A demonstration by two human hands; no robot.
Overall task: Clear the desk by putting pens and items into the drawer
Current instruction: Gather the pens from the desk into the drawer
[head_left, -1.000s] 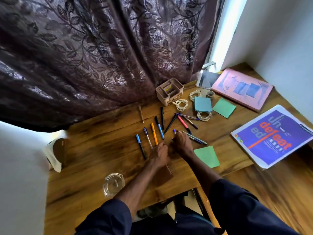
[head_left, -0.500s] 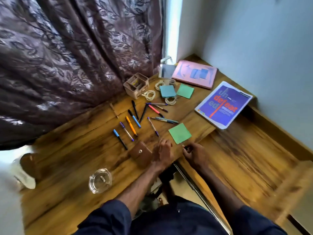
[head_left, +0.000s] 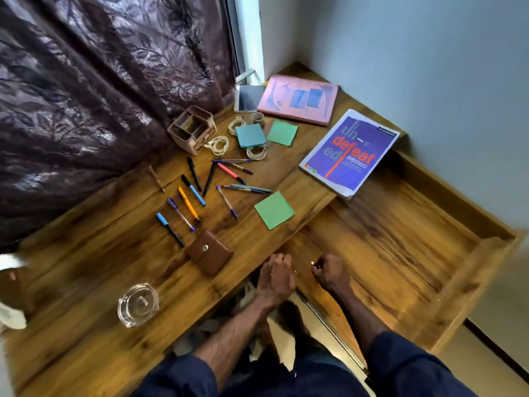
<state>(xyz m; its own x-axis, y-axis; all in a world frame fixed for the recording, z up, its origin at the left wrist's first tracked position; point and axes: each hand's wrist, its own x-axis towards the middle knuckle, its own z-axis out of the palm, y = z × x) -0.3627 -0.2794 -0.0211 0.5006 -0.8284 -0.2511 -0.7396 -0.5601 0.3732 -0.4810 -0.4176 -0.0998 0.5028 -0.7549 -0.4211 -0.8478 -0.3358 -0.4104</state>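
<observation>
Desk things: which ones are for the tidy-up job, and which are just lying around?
For the job: pens, green notes, brown pouch, coiled cords, open drawer, the small thing the right hand pinches.
Just lying about, probably: glass dish, curtain, purple book, pink book.

Dim daylight, blurred, warped edges

Left hand (head_left: 276, 275), right hand (head_left: 332, 273): fingers curled.
</observation>
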